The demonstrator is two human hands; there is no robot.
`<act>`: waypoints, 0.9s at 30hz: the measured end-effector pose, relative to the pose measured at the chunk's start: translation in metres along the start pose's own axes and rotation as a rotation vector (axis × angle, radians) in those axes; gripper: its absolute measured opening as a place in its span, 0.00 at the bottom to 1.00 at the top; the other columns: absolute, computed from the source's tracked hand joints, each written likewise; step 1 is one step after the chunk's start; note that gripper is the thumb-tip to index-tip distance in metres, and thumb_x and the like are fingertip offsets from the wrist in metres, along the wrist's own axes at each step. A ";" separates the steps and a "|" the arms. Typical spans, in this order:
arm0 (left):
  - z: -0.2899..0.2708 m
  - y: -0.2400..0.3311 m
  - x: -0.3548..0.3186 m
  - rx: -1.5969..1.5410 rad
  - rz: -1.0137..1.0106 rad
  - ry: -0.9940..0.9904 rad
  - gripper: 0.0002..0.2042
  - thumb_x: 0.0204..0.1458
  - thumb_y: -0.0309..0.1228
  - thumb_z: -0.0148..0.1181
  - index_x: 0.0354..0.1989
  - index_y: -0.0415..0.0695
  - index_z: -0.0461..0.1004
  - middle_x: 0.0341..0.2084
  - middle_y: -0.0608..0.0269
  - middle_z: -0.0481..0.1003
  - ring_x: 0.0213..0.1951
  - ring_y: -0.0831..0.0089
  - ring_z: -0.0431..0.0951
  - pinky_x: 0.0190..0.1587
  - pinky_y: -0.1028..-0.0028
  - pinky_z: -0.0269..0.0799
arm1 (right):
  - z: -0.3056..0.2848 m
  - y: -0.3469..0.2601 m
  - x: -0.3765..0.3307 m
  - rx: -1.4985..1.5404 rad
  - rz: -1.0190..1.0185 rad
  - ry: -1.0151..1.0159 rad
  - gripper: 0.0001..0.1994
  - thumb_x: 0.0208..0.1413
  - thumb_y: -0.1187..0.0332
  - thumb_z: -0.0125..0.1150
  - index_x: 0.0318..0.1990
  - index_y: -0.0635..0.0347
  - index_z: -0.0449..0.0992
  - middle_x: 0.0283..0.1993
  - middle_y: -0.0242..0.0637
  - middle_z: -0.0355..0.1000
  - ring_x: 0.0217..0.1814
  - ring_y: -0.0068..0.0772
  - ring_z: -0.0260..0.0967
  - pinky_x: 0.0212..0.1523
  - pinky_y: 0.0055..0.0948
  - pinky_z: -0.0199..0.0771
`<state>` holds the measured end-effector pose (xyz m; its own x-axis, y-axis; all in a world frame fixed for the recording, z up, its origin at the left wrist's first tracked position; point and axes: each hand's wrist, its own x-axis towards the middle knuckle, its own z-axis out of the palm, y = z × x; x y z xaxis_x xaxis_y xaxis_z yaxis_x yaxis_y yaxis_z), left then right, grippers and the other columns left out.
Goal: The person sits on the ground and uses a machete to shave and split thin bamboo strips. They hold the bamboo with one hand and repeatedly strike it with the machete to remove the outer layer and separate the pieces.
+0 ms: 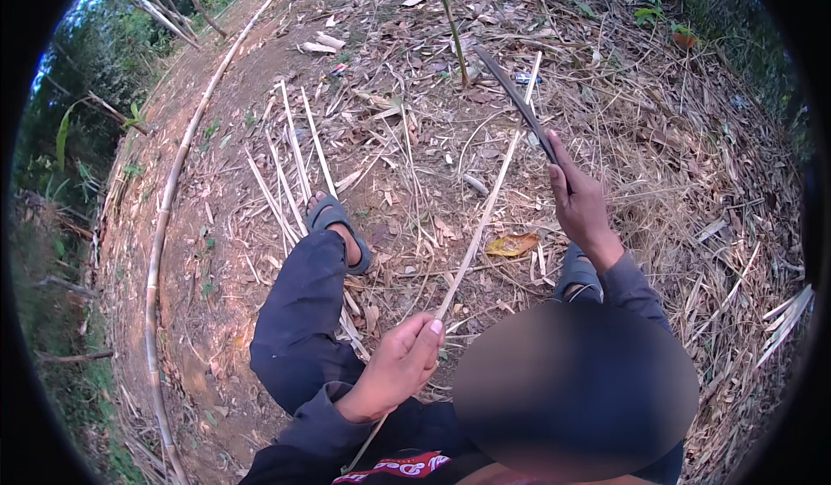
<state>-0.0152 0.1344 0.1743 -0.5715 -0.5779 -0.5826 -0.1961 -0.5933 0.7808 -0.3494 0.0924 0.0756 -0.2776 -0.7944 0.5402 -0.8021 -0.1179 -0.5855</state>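
The left hand [402, 364] grips a long, pale wooden strip [496, 186] slanting forward-right past the yellow leaf [512, 244]; beyond it, the right hand [582, 205] holds a dark, curved metal blade [511, 85] visually crossing the strip.

head: left fisheye | faces down | hands [401, 366] close | ground [227, 290] beyond | lower right blurred, unclear

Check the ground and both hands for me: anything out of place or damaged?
Two small bits look like litter: a blue one near the curved blade and a reddish one farther left, both odd among dry leaves. The pale strip in the left grip shows no obvious break.
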 end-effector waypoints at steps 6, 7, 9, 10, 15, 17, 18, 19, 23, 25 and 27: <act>0.000 -0.002 0.003 -0.005 0.027 0.043 0.11 0.70 0.38 0.44 0.37 0.45 0.64 0.17 0.76 0.54 0.15 0.87 0.48 0.15 0.81 0.43 | -0.010 -0.067 -0.020 -0.144 -0.467 -0.366 0.30 0.62 0.51 0.57 0.71 0.37 0.61 0.22 0.32 0.62 0.18 0.34 0.66 0.20 0.36 0.68; 0.000 -0.002 0.003 -0.001 0.032 0.040 0.11 0.70 0.38 0.44 0.37 0.45 0.64 0.17 0.76 0.54 0.15 0.87 0.48 0.15 0.81 0.44 | -0.013 -0.074 -0.018 -0.178 -0.479 -0.419 0.31 0.62 0.52 0.58 0.72 0.41 0.61 0.22 0.34 0.62 0.20 0.35 0.67 0.22 0.38 0.68; 0.001 0.000 0.002 0.027 0.044 0.061 0.11 0.70 0.37 0.44 0.37 0.45 0.64 0.17 0.76 0.54 0.14 0.87 0.48 0.15 0.82 0.45 | -0.011 -0.071 -0.018 -0.212 -0.431 -0.383 0.31 0.61 0.51 0.58 0.72 0.39 0.60 0.23 0.34 0.62 0.19 0.35 0.66 0.22 0.38 0.69; 0.000 0.001 0.002 0.029 0.037 0.066 0.10 0.70 0.37 0.44 0.37 0.45 0.64 0.17 0.76 0.54 0.14 0.87 0.48 0.15 0.82 0.45 | -0.004 -0.058 -0.018 -0.207 -0.376 -0.295 0.31 0.61 0.49 0.57 0.72 0.35 0.60 0.22 0.32 0.63 0.18 0.34 0.66 0.19 0.37 0.68; -0.004 -0.003 0.000 0.117 0.023 0.067 0.10 0.70 0.36 0.44 0.38 0.44 0.64 0.17 0.76 0.54 0.14 0.88 0.48 0.15 0.82 0.45 | 0.009 -0.013 -0.022 -0.223 -0.238 -0.147 0.31 0.63 0.48 0.54 0.73 0.31 0.56 0.23 0.33 0.66 0.19 0.35 0.68 0.21 0.37 0.71; -0.006 -0.003 -0.002 0.120 -0.013 0.055 0.10 0.70 0.36 0.44 0.38 0.44 0.64 0.17 0.77 0.53 0.14 0.88 0.49 0.15 0.82 0.44 | 0.006 -0.006 -0.018 -0.206 -0.189 -0.120 0.30 0.64 0.49 0.54 0.73 0.32 0.55 0.26 0.35 0.69 0.21 0.38 0.70 0.22 0.38 0.71; -0.005 -0.001 -0.004 0.101 -0.030 0.033 0.10 0.70 0.36 0.44 0.38 0.45 0.64 0.17 0.77 0.53 0.14 0.88 0.49 0.15 0.82 0.44 | 0.004 -0.002 -0.016 -0.198 -0.162 -0.104 0.30 0.65 0.50 0.53 0.74 0.32 0.55 0.27 0.36 0.71 0.22 0.39 0.71 0.22 0.38 0.72; -0.004 0.000 -0.006 0.082 -0.047 0.011 0.10 0.70 0.36 0.43 0.38 0.45 0.64 0.16 0.77 0.53 0.14 0.88 0.49 0.15 0.81 0.44 | 0.003 0.003 -0.015 -0.190 -0.134 -0.088 0.30 0.66 0.51 0.53 0.74 0.32 0.54 0.28 0.37 0.73 0.23 0.40 0.72 0.23 0.39 0.72; -0.004 0.002 -0.008 0.082 -0.053 0.010 0.10 0.70 0.36 0.44 0.38 0.45 0.63 0.16 0.77 0.52 0.14 0.88 0.49 0.15 0.81 0.44 | 0.006 0.017 -0.017 -0.262 -0.121 -0.049 0.29 0.66 0.51 0.52 0.73 0.35 0.55 0.28 0.41 0.73 0.24 0.42 0.73 0.26 0.40 0.74; -0.005 0.001 -0.008 0.050 -0.063 0.006 0.10 0.70 0.37 0.44 0.38 0.45 0.63 0.16 0.77 0.53 0.14 0.88 0.49 0.15 0.81 0.44 | 0.007 0.012 -0.014 -0.208 -0.146 -0.046 0.29 0.67 0.53 0.52 0.73 0.37 0.56 0.27 0.42 0.73 0.23 0.42 0.72 0.26 0.40 0.74; -0.007 -0.001 -0.005 0.024 -0.052 0.016 0.10 0.70 0.37 0.44 0.38 0.45 0.64 0.16 0.78 0.53 0.14 0.88 0.49 0.15 0.81 0.44 | -0.001 -0.006 -0.009 -0.133 -0.155 -0.062 0.28 0.67 0.53 0.53 0.73 0.39 0.57 0.27 0.41 0.73 0.23 0.42 0.72 0.26 0.40 0.74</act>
<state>-0.0067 0.1333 0.1748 -0.5472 -0.5555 -0.6261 -0.2444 -0.6093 0.7543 -0.3428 0.1013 0.0750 -0.1157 -0.8088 0.5767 -0.8966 -0.1647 -0.4110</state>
